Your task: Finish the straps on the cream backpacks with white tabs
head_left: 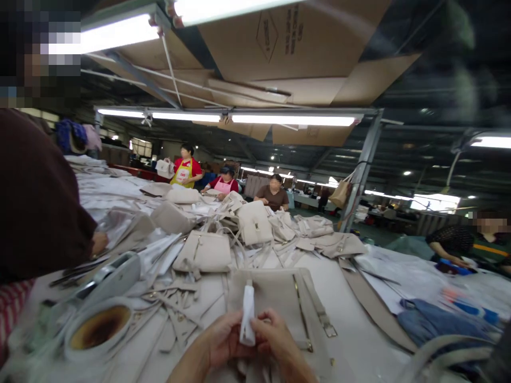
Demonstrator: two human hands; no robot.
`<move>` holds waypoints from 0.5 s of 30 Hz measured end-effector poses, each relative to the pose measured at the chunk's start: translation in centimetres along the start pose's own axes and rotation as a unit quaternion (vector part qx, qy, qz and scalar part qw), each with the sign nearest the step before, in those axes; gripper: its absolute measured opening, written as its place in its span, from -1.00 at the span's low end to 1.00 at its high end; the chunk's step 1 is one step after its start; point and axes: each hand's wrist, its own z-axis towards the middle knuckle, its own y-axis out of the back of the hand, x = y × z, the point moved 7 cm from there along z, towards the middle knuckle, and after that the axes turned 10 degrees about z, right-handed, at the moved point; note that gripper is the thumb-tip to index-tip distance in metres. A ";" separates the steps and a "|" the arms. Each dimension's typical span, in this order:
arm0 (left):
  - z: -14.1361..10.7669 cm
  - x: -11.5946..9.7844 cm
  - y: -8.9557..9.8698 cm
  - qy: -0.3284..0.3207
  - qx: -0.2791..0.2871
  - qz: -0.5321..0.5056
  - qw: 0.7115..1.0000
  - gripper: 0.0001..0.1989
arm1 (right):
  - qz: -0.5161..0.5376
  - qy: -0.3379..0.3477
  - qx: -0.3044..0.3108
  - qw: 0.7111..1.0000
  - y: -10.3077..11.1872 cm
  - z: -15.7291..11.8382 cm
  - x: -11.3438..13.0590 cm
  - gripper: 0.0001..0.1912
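Note:
Both my hands are at the near edge of the table, closed around a narrow white wrapped strip [248,314] that stands nearly upright. My left hand [225,338] grips its left side near the lower end, and my right hand [277,338] pinches it from the right. A small beige tip shows at the strip's top; what is inside the wrapping is hidden. Behind and under my hands lies a flat beige bag [275,292] with a gold zipper along its right side. A beige strap with a buckle [329,330] lies to its right.
At left are a white bowl of brown liquid [99,327] and several loose beige straps [179,314]. Beige bags [205,250] are heaped ahead. Denim cloth [443,324] and plastic sheeting [399,266] lie at right. A person in a dark sleeve [40,202] stands close at left; others are around the table.

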 end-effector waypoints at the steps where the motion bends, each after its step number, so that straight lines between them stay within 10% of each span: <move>1: -0.1 0.1 0.2 0.004 -0.004 0.005 1.000 -0.67 | -0.005 -0.009 0.001 1.000 -0.2 -0.1 0.0 -0.58; 15: 1.4 0.6 1.2 -0.034 -0.036 -0.001 0.999 -0.71 | -0.211 0.149 -0.083 0.963 -0.6 1.7 0.0 -0.81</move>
